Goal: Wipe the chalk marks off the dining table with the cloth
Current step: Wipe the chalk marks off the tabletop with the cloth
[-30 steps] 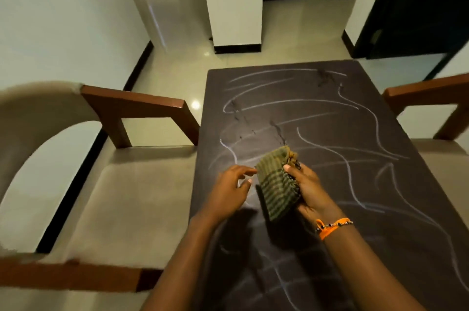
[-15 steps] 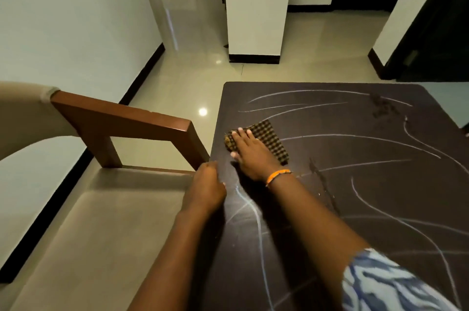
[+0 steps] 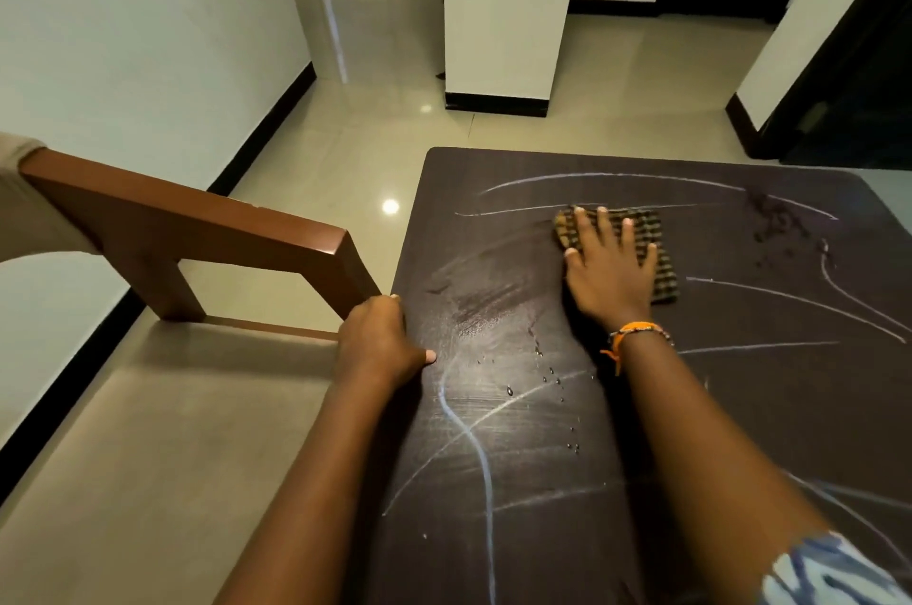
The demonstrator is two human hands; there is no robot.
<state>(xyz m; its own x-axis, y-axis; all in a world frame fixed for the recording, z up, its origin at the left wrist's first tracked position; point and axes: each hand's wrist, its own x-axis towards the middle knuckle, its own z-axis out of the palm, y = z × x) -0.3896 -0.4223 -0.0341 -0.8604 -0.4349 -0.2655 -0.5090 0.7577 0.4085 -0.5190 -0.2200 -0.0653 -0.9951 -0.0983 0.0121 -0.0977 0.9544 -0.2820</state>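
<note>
On the dark tabletop, seen from the head camera, a checked cloth is pressed flat under the right hand, whose fingers are spread wide across it. The cloth lies in the far half of the tabletop, near the middle of its width, just short of two long chalk marks that run along the far edge. The far edge itself is free, with bare shiny floor beyond it up to a white pillar.

The left hand is laid on the left edge of the tabletop, its fingers curled over the rim and its thumb stretched onto the surface; nothing is held in it. Just beside it, the wooden arm of a chair comes up against that edge, so little room is left on that side. The chair's pale seat is drawn in close along the edge.

Between the two hands a smeared, damp patch is seen, with small water drops near the right wrist. An orange wristband is worn there. Nearer the camera, curved chalk lines cross the surface between the forearms. To the right of the cloth, more lines and a dark speckled stain are spread over open surface towards the right edge.
</note>
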